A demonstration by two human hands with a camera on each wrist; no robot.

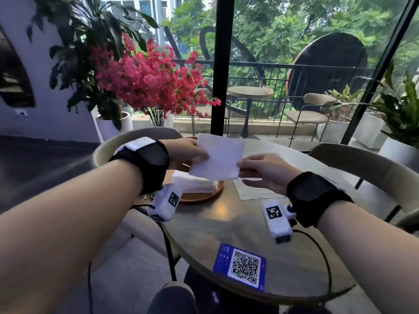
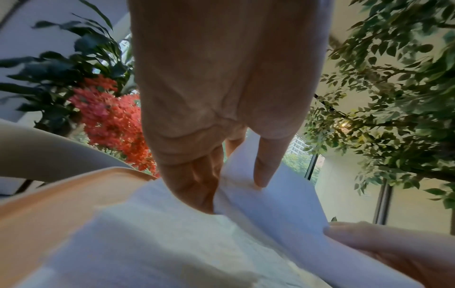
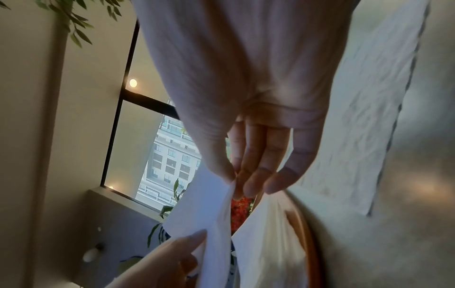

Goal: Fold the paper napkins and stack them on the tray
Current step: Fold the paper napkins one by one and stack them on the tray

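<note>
Head view. Napkin held in the air above the far edge of the tray, tilted, its long axis running roughly up and away from the person. Left hand has its grip on the napkin's left edge, thumb on top pinching. Right hand pinches the lower right corner, the other fingers loosely spread below. Stack of napkins lies on the tray directly beneath and slightly left of the held sheet. A flat unfolded napkin lies on the bench under the right hand. Blue QR card at the near edge of the bench, well apart.

Left wrist view. Left thumb and fingers closed on the paper edge; the sheet runs off to the right to the other hand's fingertip. Stack and orange tray rim just below the palm.

Right wrist view. Right grip is a tight fingertip pinch on the napkin's corner; the left thumb clamps the opposite side. Tray rim and stack sit beyond.

Judgement: the tray lies down and to the left of the sheet, so the left hand is the nearer one for laying it down; whether this sheet is already folded I cannot tell.
</note>
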